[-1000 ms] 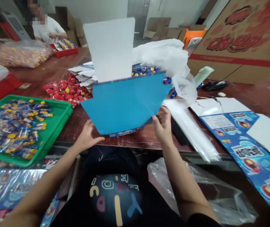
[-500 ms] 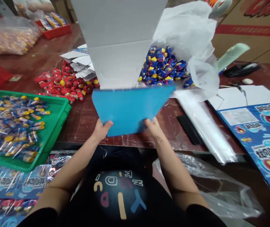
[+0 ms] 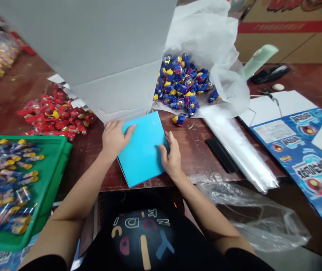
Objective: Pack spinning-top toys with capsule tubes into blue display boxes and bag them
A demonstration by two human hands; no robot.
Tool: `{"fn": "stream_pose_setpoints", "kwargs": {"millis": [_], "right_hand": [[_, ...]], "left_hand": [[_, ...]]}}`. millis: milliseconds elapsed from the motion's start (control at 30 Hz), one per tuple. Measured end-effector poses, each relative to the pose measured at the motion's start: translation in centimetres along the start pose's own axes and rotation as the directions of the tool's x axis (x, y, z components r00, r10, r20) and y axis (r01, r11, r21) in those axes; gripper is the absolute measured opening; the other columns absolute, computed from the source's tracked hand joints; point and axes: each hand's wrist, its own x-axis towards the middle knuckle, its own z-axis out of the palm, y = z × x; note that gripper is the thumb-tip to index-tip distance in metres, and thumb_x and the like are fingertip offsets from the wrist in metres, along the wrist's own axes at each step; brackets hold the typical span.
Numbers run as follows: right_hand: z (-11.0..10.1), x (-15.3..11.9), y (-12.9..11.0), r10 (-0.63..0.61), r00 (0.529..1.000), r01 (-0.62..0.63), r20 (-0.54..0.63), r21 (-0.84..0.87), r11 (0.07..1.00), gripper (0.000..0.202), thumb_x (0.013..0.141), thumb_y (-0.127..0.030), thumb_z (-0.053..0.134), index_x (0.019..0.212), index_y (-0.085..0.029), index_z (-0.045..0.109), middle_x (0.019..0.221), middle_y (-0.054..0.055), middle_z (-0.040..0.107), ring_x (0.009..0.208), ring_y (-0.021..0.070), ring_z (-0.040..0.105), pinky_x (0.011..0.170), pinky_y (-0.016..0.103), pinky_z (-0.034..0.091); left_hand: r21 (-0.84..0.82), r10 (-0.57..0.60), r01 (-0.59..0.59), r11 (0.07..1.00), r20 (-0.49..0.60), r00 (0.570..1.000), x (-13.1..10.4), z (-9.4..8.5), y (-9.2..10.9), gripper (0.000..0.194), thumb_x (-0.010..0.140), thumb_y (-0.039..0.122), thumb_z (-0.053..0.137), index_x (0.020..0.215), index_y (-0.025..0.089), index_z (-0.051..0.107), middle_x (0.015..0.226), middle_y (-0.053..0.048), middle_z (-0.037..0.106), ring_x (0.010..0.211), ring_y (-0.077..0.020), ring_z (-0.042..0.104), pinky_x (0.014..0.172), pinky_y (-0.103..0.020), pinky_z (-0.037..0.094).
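Note:
A folded cardboard box lies near the table's front edge, with a bright blue face [image 3: 142,150] on top and a large pale grey panel [image 3: 112,45] standing up behind it. My left hand [image 3: 115,138] grips its left edge, thumb on the blue face and fingers at the far left corner. At the right edge is my right hand [image 3: 172,156], thumb and fingers apart; whether it touches the cardboard is hard to tell. Red wrapped pieces [image 3: 57,113] lie in a heap left of the panel, and blue and yellow ones [image 3: 182,84] to its right.
A green tray [image 3: 56,165] of small tubes stands at left. To the right are a clear plastic bundle [image 3: 240,150], a black flat object [image 3: 221,154] and printed blue cardboard [image 3: 304,158]. White sheeting [image 3: 200,30] backs the blue heap. A clear bag [image 3: 262,222] hangs below the table edge.
The blue part has turned and come down onto the table. The grey panel has swung left, and my right hand has loosened from the front edge to the right side. The camera view has shifted.

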Motion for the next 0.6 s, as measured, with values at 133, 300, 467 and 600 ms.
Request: {"fn": "stream_pose_setpoints", "kwargs": {"millis": [133,300,467,600], "right_hand": [[0.5,-0.5,-0.4,-0.112,0.977,0.158,0.181,-0.259,0.953,0.044,0.108,-0.035,0.045,0.149,-0.026,0.062,0.161,0.010,0.054,0.157,0.0287,0.041,0.129,0.057,0.040],[2.4,3.0,-3.1,-0.259,0.880,0.421,0.399,-0.402,0.813,0.043,0.108,-0.030,0.047,0.147,-0.033,0.064,0.168,0.005,0.045,0.163,0.0347,0.027,0.130,0.071,0.025],[6.5,6.1,-4.2,-0.299,0.807,0.533,0.509,-0.412,0.739,0.058,0.101,-0.060,0.059,0.153,-0.035,0.058,0.167,0.012,0.046,0.156,0.0500,0.034,0.116,0.091,0.018],[9.1,5.7,-2.5,-0.192,0.779,0.521,0.598,-0.445,0.729,0.059,0.104,-0.064,0.046,0.156,-0.036,0.055,0.167,0.014,0.045,0.153,0.0520,0.037,0.108,0.095,0.024]], "left_hand": [[-0.002,-0.007,0.007,1.000,-0.051,0.999,-0.5,2.8,-0.6,0.058,0.101,0.065,0.053,0.109,0.011,0.074,0.113,-0.024,0.071,0.127,-0.0461,0.053,0.122,-0.071,0.017],[-0.208,0.061,-0.082,0.975,-0.109,0.992,-1.4,2.2,-0.2,0.038,0.103,0.044,0.060,0.129,0.020,0.073,0.141,-0.018,0.065,0.147,-0.0404,0.043,0.131,-0.064,0.007],[-0.323,-0.162,0.027,0.946,-0.401,0.902,-3.0,1.8,-2.7,0.072,0.100,0.045,0.065,0.159,0.013,0.041,0.169,-0.024,0.032,0.162,-0.0341,0.025,0.134,-0.052,0.019],[-0.642,-0.347,0.189,0.743,-0.128,0.929,-3.0,3.1,-5.1,0.063,0.101,0.041,0.060,0.154,0.011,0.042,0.157,-0.024,0.050,0.149,-0.0323,0.048,0.126,-0.046,0.037]]}}
